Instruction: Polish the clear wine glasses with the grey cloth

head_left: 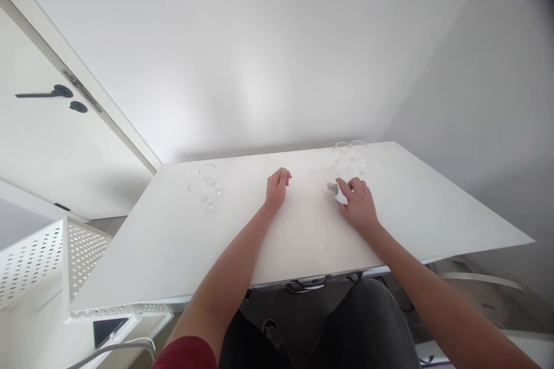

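My right hand (358, 203) is closed round a crumpled white tissue (340, 194), low over the right half of the white table (303, 242). Just beyond it stand two clear glasses, a left one (343, 145) and a right one (359, 142), with faint outlines. Near the middle of the table, my left hand (277, 185) rests on its side with the fingers curled in, and nothing shows in it. Further left are two more clear glasses, a nearer one (198, 180) and a farther one (208, 166).
A pale wall (259, 69) runs behind the table. On the far left is a white door with a dark handle (60, 91). A white perforated metal unit (84, 248) stands by the table's left edge. Dark cables (303, 285) hang under the front edge, above my legs.
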Demonstrator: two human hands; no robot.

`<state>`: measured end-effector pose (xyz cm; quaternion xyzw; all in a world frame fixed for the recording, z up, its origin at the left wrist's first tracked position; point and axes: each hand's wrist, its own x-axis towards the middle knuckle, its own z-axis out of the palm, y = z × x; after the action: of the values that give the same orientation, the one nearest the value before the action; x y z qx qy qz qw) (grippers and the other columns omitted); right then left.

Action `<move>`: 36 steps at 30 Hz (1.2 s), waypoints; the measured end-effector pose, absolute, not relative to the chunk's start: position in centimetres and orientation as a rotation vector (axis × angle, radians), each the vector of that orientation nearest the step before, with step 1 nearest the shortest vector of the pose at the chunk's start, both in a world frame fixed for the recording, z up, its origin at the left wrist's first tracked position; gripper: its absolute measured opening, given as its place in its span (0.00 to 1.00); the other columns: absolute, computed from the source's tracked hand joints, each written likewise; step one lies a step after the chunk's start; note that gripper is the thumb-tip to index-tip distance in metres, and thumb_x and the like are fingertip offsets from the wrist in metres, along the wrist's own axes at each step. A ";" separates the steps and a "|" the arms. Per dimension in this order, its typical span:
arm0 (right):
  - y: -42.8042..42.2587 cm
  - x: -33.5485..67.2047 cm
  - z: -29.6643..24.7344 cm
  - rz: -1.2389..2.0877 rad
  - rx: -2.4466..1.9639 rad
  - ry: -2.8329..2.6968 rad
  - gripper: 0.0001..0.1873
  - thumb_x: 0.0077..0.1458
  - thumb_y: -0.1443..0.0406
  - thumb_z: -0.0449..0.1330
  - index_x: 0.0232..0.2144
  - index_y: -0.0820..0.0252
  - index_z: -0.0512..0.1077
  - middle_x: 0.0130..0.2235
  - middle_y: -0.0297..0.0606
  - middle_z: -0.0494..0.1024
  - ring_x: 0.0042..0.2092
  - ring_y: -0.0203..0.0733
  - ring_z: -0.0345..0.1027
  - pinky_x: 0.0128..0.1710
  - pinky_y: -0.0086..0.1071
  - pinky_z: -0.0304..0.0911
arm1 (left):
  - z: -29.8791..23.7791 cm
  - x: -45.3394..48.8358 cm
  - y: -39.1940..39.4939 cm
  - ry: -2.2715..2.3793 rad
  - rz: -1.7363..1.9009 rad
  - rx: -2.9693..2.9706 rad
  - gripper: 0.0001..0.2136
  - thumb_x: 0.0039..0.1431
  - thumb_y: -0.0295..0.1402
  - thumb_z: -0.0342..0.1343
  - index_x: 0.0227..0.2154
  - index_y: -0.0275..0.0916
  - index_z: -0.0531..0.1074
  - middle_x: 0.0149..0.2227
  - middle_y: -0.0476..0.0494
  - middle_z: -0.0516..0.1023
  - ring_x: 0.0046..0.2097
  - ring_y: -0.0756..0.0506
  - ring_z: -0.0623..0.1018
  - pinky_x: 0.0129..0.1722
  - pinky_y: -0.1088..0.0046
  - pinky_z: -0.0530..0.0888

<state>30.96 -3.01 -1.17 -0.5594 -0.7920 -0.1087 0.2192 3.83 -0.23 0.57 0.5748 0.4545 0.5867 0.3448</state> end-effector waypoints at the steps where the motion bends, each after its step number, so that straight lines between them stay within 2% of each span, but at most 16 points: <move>1: -2.9 31.0 -1.3 -0.222 -1.548 -2.203 0.25 0.63 0.59 0.51 0.59 0.59 0.66 0.44 0.48 0.66 0.43 0.54 0.58 0.42 0.41 0.58 | 0.5 4.2 -0.7 1.225 1.502 1.502 0.24 0.69 0.55 0.43 0.27 0.41 0.68 0.24 0.48 0.61 0.28 0.48 0.61 0.30 0.69 0.60; 4: -2.8 31.4 -1.6 -0.101 -1.533 -2.249 0.22 0.65 0.59 0.49 0.57 0.60 0.66 0.43 0.47 0.69 0.44 0.54 0.60 0.43 0.41 0.59 | 0.4 5.1 -2.0 1.306 1.395 1.576 0.23 0.69 0.53 0.43 0.27 0.41 0.66 0.23 0.50 0.60 0.26 0.48 0.59 0.29 0.70 0.58; 10: -3.2 31.5 -1.7 -0.136 -1.545 -2.274 0.21 0.65 0.60 0.49 0.57 0.61 0.66 0.44 0.47 0.74 0.46 0.54 0.63 0.44 0.41 0.58 | 0.5 5.6 -3.3 1.329 1.277 1.626 0.21 0.70 0.49 0.44 0.25 0.41 0.64 0.21 0.52 0.55 0.25 0.49 0.56 0.28 0.70 0.55; 15: -4.6 31.5 -1.0 -0.090 -1.582 -2.237 0.21 0.64 0.63 0.49 0.56 0.62 0.65 0.44 0.48 0.76 0.47 0.55 0.65 0.45 0.42 0.58 | 1.2 5.7 -4.3 1.348 1.242 1.585 0.20 0.70 0.48 0.43 0.26 0.41 0.64 0.22 0.51 0.59 0.25 0.49 0.58 0.27 0.70 0.55; 18: -6.5 31.5 -0.7 -0.024 -1.611 -2.140 0.19 0.62 0.63 0.51 0.54 0.63 0.67 0.41 0.49 0.77 0.44 0.55 0.67 0.45 0.42 0.58 | 1.4 6.0 -6.3 1.343 1.242 1.538 0.20 0.69 0.47 0.43 0.26 0.40 0.65 0.23 0.50 0.62 0.25 0.49 0.59 0.27 0.70 0.57; 22: -8.8 30.4 -0.4 0.414 -1.637 -1.804 0.17 0.62 0.55 0.54 0.47 0.59 0.70 0.34 0.43 0.77 0.37 0.52 0.69 0.39 0.39 0.61 | 1.5 5.9 -10.0 1.269 1.209 1.525 0.17 0.68 0.46 0.46 0.30 0.41 0.71 0.27 0.47 0.71 0.30 0.48 0.68 0.31 0.70 0.65; 25: -9.4 27.8 -0.5 0.866 -1.461 -1.267 0.20 0.62 0.50 0.54 0.45 0.58 0.73 0.39 0.42 0.80 0.42 0.51 0.73 0.42 0.39 0.66 | 1.4 5.2 -12.4 1.220 1.208 1.483 0.12 0.64 0.44 0.55 0.41 0.42 0.75 0.45 0.41 0.78 0.43 0.44 0.76 0.43 0.66 0.72; 27: -9.2 25.3 -0.5 1.123 -1.257 -0.954 0.20 0.58 0.51 0.59 0.44 0.58 0.74 0.44 0.42 0.81 0.44 0.49 0.75 0.43 0.38 0.69 | 1.2 4.5 -13.3 1.188 1.228 1.394 0.20 0.57 0.43 0.64 0.51 0.44 0.74 0.54 0.37 0.76 0.50 0.41 0.77 0.51 0.62 0.72; 29: -8.8 22.5 -0.4 1.357 -1.065 -0.749 0.21 0.53 0.51 0.63 0.44 0.58 0.75 0.44 0.40 0.82 0.44 0.49 0.76 0.42 0.38 0.72 | 1.0 3.8 -13.7 1.120 1.268 1.302 0.27 0.51 0.42 0.69 0.54 0.44 0.73 0.57 0.35 0.74 0.56 0.38 0.75 0.56 0.59 0.71; 31: -8.7 20.2 -0.1 1.526 -0.966 -0.680 0.22 0.50 0.51 0.66 0.42 0.59 0.75 0.42 0.40 0.83 0.43 0.49 0.77 0.39 0.37 0.73 | 0.9 3.4 -13.9 1.092 1.245 1.290 0.25 0.50 0.44 0.70 0.50 0.41 0.75 0.52 0.35 0.78 0.54 0.37 0.77 0.55 0.58 0.72; 33: -8.8 18.6 0.3 1.628 -0.936 -0.688 0.22 0.50 0.52 0.68 0.42 0.59 0.76 0.40 0.41 0.83 0.42 0.49 0.78 0.37 0.37 0.75 | 0.9 3.2 -14.1 1.141 1.225 1.303 0.20 0.52 0.47 0.68 0.42 0.38 0.78 0.43 0.37 0.81 0.47 0.38 0.78 0.51 0.58 0.73; 36: -9.0 18.1 0.3 1.660 -0.968 -0.694 0.23 0.52 0.52 0.68 0.44 0.59 0.75 0.38 0.40 0.83 0.41 0.49 0.79 0.35 0.36 0.76 | 0.9 2.9 -14.3 1.212 1.377 1.176 0.20 0.55 0.52 0.63 0.35 0.37 0.78 0.35 0.42 0.80 0.40 0.42 0.77 0.45 0.62 0.72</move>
<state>18.07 -9.05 0.31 -0.4042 -0.2896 0.6930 0.5220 2.89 -14.32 0.91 0.4784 0.4930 0.5601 0.4630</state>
